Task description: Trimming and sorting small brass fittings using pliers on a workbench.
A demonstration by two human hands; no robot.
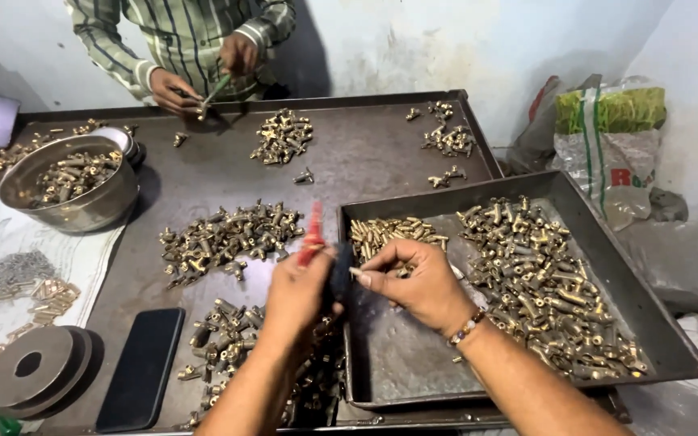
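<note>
my left hand (pixel 296 291) grips a red-handled tool (pixel 312 234) upright; my right hand (pixel 422 282) pinches a brass fitting (pixel 359 274) just right of it, over the tray rim (pixel 342 323).

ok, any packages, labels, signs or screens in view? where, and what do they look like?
Plastic sack: right of the trays, against the wall; crumpled, clear and whitish, green contents at top, red and green print.
Phone: flat on the big tray's near-left corner, left of the left hand; black rectangle, screen dark.
No signs visible.
</note>
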